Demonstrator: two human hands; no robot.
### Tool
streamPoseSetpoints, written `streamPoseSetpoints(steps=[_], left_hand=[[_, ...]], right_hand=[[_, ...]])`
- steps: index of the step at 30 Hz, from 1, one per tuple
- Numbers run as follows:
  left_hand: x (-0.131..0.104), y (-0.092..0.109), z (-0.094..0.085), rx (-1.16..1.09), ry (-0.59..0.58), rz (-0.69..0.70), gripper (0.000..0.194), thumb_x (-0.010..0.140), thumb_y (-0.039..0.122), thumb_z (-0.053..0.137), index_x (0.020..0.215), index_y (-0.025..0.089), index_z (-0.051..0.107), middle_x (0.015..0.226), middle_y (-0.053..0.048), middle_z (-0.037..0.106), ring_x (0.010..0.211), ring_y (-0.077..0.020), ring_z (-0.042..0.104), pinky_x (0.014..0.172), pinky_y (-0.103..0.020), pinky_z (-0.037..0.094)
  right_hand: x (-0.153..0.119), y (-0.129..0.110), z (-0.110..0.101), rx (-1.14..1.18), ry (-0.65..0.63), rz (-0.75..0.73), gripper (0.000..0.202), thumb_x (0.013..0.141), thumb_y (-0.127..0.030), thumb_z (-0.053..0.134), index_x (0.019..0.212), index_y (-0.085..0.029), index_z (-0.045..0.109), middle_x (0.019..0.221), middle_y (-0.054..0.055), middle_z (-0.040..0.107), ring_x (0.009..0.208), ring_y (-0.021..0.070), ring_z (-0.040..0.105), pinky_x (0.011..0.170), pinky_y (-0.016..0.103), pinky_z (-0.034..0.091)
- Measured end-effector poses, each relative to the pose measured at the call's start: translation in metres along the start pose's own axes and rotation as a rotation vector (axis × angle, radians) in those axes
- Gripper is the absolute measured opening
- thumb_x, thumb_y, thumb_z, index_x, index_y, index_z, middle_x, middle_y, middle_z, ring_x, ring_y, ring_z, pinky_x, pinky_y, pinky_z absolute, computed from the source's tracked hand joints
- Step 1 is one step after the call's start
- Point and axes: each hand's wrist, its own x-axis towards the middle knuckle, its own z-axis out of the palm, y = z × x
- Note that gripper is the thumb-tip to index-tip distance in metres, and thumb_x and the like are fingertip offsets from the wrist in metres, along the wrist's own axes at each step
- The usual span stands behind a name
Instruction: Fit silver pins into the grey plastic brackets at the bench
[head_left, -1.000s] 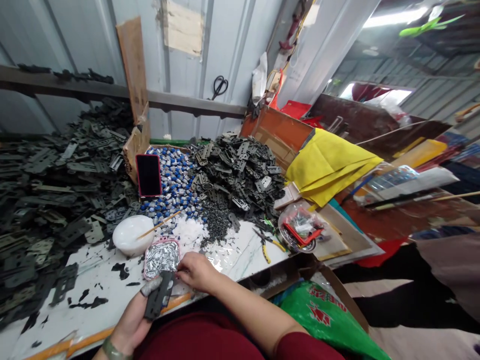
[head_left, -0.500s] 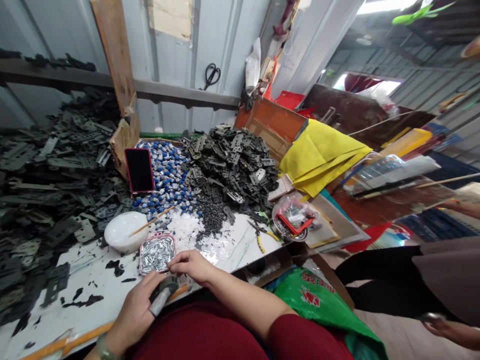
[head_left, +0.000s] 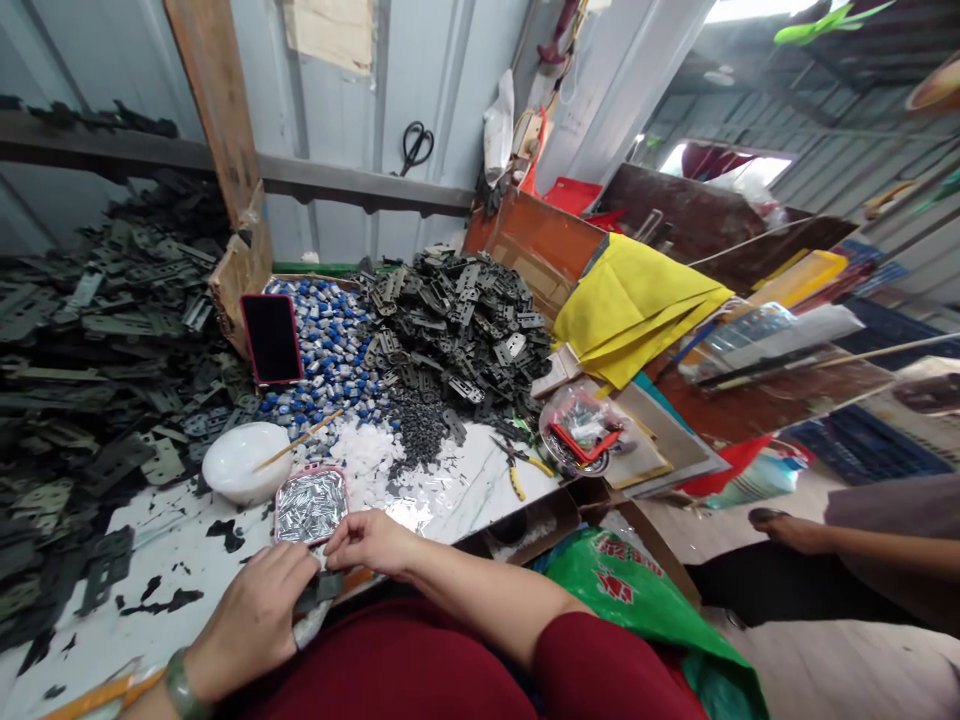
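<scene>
My left hand (head_left: 253,612), with a green bangle at the wrist, is wrapped round a dark metal part (head_left: 313,594) near the table's front edge. Beside it, my right hand (head_left: 369,543) has its fingers pinched together at the part's upper end. Whatever lies between those fingertips is too small to make out. Just beyond both hands sits a pink-rimmed tray (head_left: 345,490) of small silver pins. A white bowl (head_left: 238,470) with a wooden stick (head_left: 300,440) across it stands to its left.
Dark metal parts (head_left: 457,320) are heaped at the back and far left. Blue-and-white pieces (head_left: 322,345) lie behind a phone (head_left: 271,338). Pliers (head_left: 516,478) and a bagged red tray (head_left: 581,440) are on the right. A person's arm (head_left: 840,538) shows at far right.
My left hand has turned and moved slightly up with the dark part, closer to my right hand. The other person's hand at the right has risen. The whole view has shifted a little.
</scene>
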Motion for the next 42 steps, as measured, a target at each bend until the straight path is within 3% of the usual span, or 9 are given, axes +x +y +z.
streamPoseSetpoints(steps=[10,21,26,28,30,33,35,38,42], left_hand=[[0.010,0.004,-0.010,-0.246,-0.060,-0.043,0.009,0.078,0.021,0.057,0.078,0.021,0.048,0.069,-0.001,0.054,0.062,-0.0147,0.051,0.055,-0.024,0.041],[0.007,0.006,-0.006,-0.117,-0.044,-0.013,0.007,0.074,0.015,0.054,0.074,0.022,0.053,0.068,-0.002,0.056,0.062,-0.0176,0.053,0.058,-0.028,0.041],[-0.001,0.007,-0.006,-0.098,-0.008,0.014,0.031,0.071,0.017,0.052,0.101,0.021,0.055,0.083,-0.006,0.065,0.073,-0.0208,0.061,0.067,-0.031,0.048],[-0.001,0.007,-0.006,-0.120,0.013,0.031,0.040,0.072,0.018,0.052,0.112,0.021,0.051,0.086,-0.006,0.066,0.076,-0.0213,0.063,0.069,-0.030,0.050],[0.001,0.008,-0.008,-0.148,0.037,0.022,0.041,0.074,0.020,0.052,0.115,0.023,0.049,0.084,-0.005,0.067,0.074,-0.0211,0.064,0.066,-0.028,0.051],[0.005,0.011,-0.013,-0.194,0.068,0.000,0.036,0.078,0.025,0.053,0.113,0.025,0.048,0.084,-0.005,0.068,0.070,-0.0203,0.064,0.063,-0.027,0.051],[0.007,0.015,-0.017,-0.223,0.073,-0.015,0.028,0.080,0.027,0.051,0.108,0.025,0.050,0.081,-0.004,0.067,0.068,-0.0196,0.064,0.062,-0.027,0.051],[0.008,0.018,-0.022,-0.248,0.088,-0.066,0.019,0.082,0.027,0.049,0.101,0.025,0.052,0.078,-0.003,0.067,0.065,-0.0190,0.064,0.059,-0.026,0.051],[0.006,0.018,-0.017,-0.237,0.225,-0.195,0.025,0.084,0.029,0.049,0.108,0.026,0.050,0.085,-0.004,0.069,0.071,-0.0203,0.066,0.061,-0.027,0.053]], right_hand=[[-0.013,0.000,-0.005,0.224,-0.152,0.073,0.049,0.034,-0.033,0.091,0.069,-0.013,0.063,0.064,-0.003,0.067,0.060,0.0083,0.060,0.066,0.024,0.043],[-0.006,0.006,-0.007,0.044,-0.078,0.068,0.054,0.030,-0.040,0.091,0.067,-0.012,0.064,0.059,-0.004,0.063,0.059,0.0085,0.057,0.069,0.027,0.042],[-0.009,0.001,-0.003,-0.024,-0.126,0.047,0.064,0.032,-0.053,0.087,0.075,-0.014,0.060,0.065,-0.004,0.060,0.063,0.0096,0.056,0.070,0.027,0.043],[-0.013,-0.009,-0.004,-0.209,-0.197,-0.055,0.068,0.039,-0.067,0.079,0.079,-0.016,0.057,0.068,-0.004,0.057,0.064,0.0096,0.053,0.068,0.027,0.043],[-0.016,-0.023,-0.005,-0.610,-0.289,-0.279,0.070,0.047,-0.077,0.069,0.082,-0.017,0.055,0.074,-0.001,0.056,0.069,0.0118,0.051,0.070,0.028,0.043],[-0.020,-0.042,-0.003,-1.302,-0.396,-0.685,0.065,0.062,-0.079,0.058,0.083,-0.018,0.054,0.082,0.004,0.058,0.078,0.0166,0.051,0.074,0.031,0.041],[-0.021,-0.048,0.000,-1.557,-0.422,-0.859,0.059,0.072,-0.076,0.050,0.081,-0.018,0.053,0.079,0.005,0.059,0.076,0.0173,0.050,0.072,0.031,0.041],[-0.018,-0.053,0.002,-1.642,-0.428,-0.960,0.052,0.081,-0.070,0.044,0.078,-0.019,0.052,0.073,0.003,0.058,0.070,0.0159,0.049,0.066,0.028,0.040],[-0.010,-0.057,0.004,-1.481,-0.363,-0.953,0.047,0.085,-0.065,0.043,0.084,-0.019,0.053,0.074,0.002,0.059,0.070,0.0142,0.051,0.066,0.024,0.040]])
